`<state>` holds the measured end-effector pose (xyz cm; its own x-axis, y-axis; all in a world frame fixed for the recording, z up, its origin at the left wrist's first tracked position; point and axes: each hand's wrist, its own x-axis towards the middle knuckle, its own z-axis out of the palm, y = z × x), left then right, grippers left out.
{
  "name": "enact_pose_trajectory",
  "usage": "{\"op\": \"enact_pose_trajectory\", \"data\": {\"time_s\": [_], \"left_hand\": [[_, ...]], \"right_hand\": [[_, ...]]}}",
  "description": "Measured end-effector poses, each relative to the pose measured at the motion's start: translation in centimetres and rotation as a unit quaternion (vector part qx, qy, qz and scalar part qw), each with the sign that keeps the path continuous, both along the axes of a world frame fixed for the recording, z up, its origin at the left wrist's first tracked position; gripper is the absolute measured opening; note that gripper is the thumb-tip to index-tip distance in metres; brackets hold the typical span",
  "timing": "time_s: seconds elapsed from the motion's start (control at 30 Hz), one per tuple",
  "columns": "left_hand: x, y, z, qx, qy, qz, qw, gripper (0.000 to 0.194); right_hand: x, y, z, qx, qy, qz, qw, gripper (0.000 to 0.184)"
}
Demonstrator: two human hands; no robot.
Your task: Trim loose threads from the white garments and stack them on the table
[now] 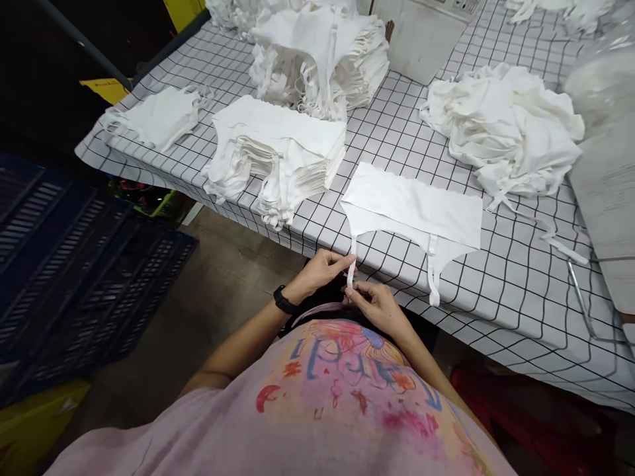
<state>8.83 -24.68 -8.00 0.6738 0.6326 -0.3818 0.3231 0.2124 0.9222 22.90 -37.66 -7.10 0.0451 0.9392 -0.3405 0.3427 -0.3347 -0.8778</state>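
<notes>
A white strappy top (414,208) lies flat near the table's front edge, its straps toward me. One of its straps (352,264) hangs over the edge between my hands. My left hand (325,271), with a black band on the wrist, pinches this strap at its upper part. Lower down, my right hand (374,304) pinches the strap's end between thumb and fingers. The other strap (434,274), with a slider on it, rests loose on the cloth.
A neat stack of white tops (288,142) stands left of the top, with a taller stack (322,53) behind. A loose heap of white garments (506,129) lies at right. The checked tablecloth (391,139) covers the table. Blue crates (89,264) stand at left.
</notes>
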Motion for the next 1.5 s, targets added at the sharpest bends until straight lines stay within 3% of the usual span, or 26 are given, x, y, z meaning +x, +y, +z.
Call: {"op": "enact_pose_trajectory", "data": {"time_s": [0.07,0.2,0.5,0.57,0.7,0.87,1.0,1.23,1.5], "left_hand": [[0.2,-0.1,0.1,-0.041,-0.043,0.006,0.998,0.049],[0.6,-0.1,0.0,-0.024,-0.072,0.060,0.995,0.041],[0.7,0.3,0.8,-0.011,-0.059,0.130,0.990,0.036],[0.7,0.3,1.1,0.005,-0.053,0.119,0.991,0.036],[0.3,0.3,1.1,0.041,-0.023,0.087,0.995,0.038],[-0.2,0.6,0.6,0.041,0.032,0.033,0.998,0.037],[-0.1,0.7,0.6,0.027,0.060,-0.009,0.998,0.038],[0.0,1.2,0.7,0.065,0.092,-0.057,0.992,0.041],[0.2,1.8,1.0,0.091,0.125,-0.103,0.983,0.041]], "right_hand": [[0.0,0.1,0.0,-0.001,0.004,-0.009,1.000,0.041],[0.5,-0.5,0.7,-0.020,0.054,0.003,0.998,0.045],[2.6,-4.4,4.6,-0.084,0.173,-0.063,0.979,0.048],[2.5,-4.7,5.3,-0.074,0.197,-0.097,0.973,0.053],[2.2,-4.8,5.7,-0.043,0.257,-0.136,0.956,0.030],[2.1,-3.9,5.1,0.022,0.362,-0.192,0.912,0.020],[2.0,-2.5,5.1,0.058,0.339,-0.208,0.916,0.023],[2.1,-1.2,5.9,0.066,0.273,-0.223,0.934,0.019],[2.7,0.6,4.8,0.087,0.243,-0.278,0.925,0.021]]}}
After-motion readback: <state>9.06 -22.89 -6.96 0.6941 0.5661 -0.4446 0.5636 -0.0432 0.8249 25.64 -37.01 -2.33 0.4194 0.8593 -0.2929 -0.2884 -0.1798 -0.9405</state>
